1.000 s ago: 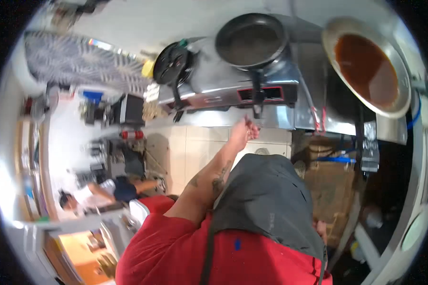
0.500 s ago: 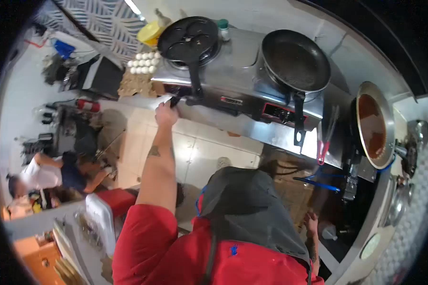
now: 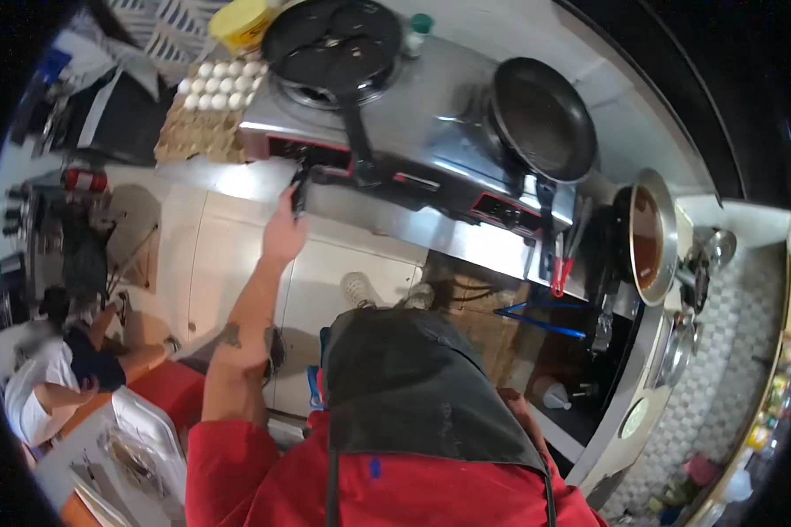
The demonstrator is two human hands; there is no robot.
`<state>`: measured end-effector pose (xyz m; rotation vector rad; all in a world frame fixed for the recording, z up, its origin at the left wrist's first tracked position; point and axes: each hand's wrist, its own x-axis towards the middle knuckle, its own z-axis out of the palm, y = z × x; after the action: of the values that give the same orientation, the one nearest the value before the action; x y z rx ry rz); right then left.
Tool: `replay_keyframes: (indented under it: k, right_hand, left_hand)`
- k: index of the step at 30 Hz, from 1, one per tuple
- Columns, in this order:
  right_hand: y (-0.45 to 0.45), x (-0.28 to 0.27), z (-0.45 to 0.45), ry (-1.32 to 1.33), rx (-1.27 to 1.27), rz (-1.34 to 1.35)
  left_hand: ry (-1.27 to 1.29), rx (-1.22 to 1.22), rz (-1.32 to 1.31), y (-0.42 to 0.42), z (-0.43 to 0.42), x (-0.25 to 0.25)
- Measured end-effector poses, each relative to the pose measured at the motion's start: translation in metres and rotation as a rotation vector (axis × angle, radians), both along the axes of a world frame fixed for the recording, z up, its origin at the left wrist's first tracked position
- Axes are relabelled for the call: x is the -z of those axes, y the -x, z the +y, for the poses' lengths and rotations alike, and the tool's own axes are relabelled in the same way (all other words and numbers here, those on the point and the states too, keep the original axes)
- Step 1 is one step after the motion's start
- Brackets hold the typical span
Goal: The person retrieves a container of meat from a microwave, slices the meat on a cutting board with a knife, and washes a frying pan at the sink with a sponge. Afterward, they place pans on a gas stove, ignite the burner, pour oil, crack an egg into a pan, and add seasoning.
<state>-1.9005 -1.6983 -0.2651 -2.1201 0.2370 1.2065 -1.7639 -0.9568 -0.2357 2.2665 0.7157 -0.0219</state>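
My left hand [image 3: 286,233] reaches to the stove's front left, closed around a slim black stick-like tool [image 3: 300,189] whose exact kind I cannot make out. The tool points up at the left control panel [image 3: 308,153] of the steel stove [image 3: 417,114]. Above it, a black pan with several round hollows [image 3: 325,48] rests on the left burner, its handle toward me. A black frying pan [image 3: 543,119] sits on the right burner. My right hand [image 3: 511,400] is low by my right side, mostly hidden by the apron, its fingers not clear.
White eggs [image 3: 222,85] fill part of a cardboard tray [image 3: 198,133] left of the stove. To the right are a red-handled utensil [image 3: 562,274] and a large bowl of reddish-brown liquid [image 3: 647,237]. Another person [image 3: 48,386] sits at far left.
My view has shifted and turned. My left hand still grips the black tool at the left panel, now with the tool pointing more upward. My right hand has drawn in behind the apron.
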Motion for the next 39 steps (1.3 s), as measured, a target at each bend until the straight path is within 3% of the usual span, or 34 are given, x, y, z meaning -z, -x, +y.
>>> replay_keyframes:
  k: [2,4,5,7,9,10,11,13,14,15,17,20,26,35,39]
  right_hand:
    - [-0.005,0.01,0.0,-0.085,0.128,0.021]
    - [-0.029,0.002,0.021,-0.059,0.017,0.01]
    - [-0.041,-0.003,0.025,-0.016,0.025,0.029]
    - [-0.06,-0.012,0.037,0.049,0.077,-0.001]
    - [-0.071,-0.026,0.046,0.097,0.144,-0.089]
    - [-0.077,-0.008,0.023,0.02,-0.17,-0.226]
    - [-0.081,0.012,-0.004,-0.055,-0.449,-0.41]
    - [-0.094,-0.049,0.057,0.107,-0.066,-0.137]
    - [-0.102,-0.088,0.099,0.192,0.141,-0.036]
    - [-0.103,-0.085,0.081,0.149,0.097,-0.031]
    - [-0.106,-0.085,0.054,0.06,0.014,-0.02]
    - [-0.117,-0.096,0.037,0.058,-0.043,0.0]
    - [-0.142,-0.11,0.033,0.138,-0.073,0.009]
    - [-0.199,-0.11,0.075,0.14,-0.12,-0.054]
    - [-0.231,-0.111,0.104,0.112,-0.151,-0.112]
  left_hand:
    - [0.118,-0.137,-0.122,0.002,-0.017,0.018]
    - [0.253,-0.247,-0.305,0.015,-0.034,0.044]
    - [0.804,-0.423,-0.083,0.021,-0.052,-0.014]
    - [1.193,-0.456,-0.269,0.046,-0.086,-0.014]
    - [1.409,-0.319,-0.236,0.06,-0.121,-0.027]
    - [1.515,-0.26,-0.224,0.064,-0.135,-0.035]
    - [1.481,-0.184,-0.173,0.054,-0.149,-0.043]
    - [1.318,-0.077,-0.186,0.013,-0.186,-0.048]
    - [1.183,0.036,-0.394,-0.013,-0.202,-0.037]
    - [1.024,0.045,-0.267,-0.034,-0.197,-0.079]
    - [0.337,0.122,-0.497,-0.09,-0.209,-0.061]
    - [0.174,0.154,-0.46,-0.146,-0.204,-0.081]
    - [0.087,0.297,-0.387,-0.206,-0.205,-0.097]
    - [0.044,0.423,-0.192,-0.226,-0.202,-0.108]
    - [0.029,0.389,-0.306,-0.211,-0.198,-0.107]
